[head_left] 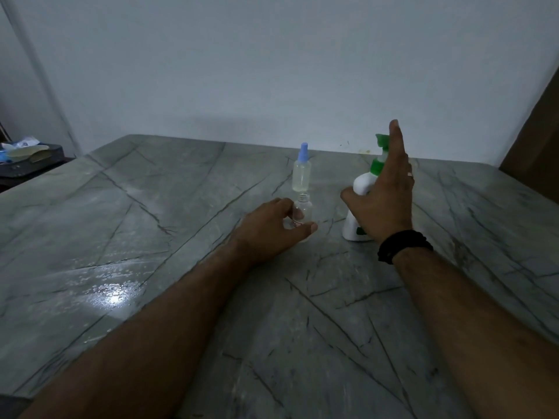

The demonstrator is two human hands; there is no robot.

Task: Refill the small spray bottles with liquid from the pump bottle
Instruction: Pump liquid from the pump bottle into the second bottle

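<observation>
A small clear spray bottle (pixel 303 210) with no cap, its threaded neck bare, stands on the grey marble table (pixel 181 237). My left hand (pixel 272 228) grips it round its lower body. Just behind it stands a second small bottle (pixel 301 170) with a blue spray cap and pale liquid inside. To the right is the white pump bottle (pixel 358 204) with a green pump head. My right hand (pixel 384 195) is raised in front of it, fingers straight and pointing up, thumb spread; it hides much of the bottle and grips nothing.
A dark tray (pixel 27 160) holding papers and packets sits off the table's far left corner. A brown panel (pixel 535 140) leans at the right edge. The pale wall runs along the table's far edge. A wet, shiny patch (pixel 115 294) lies front left.
</observation>
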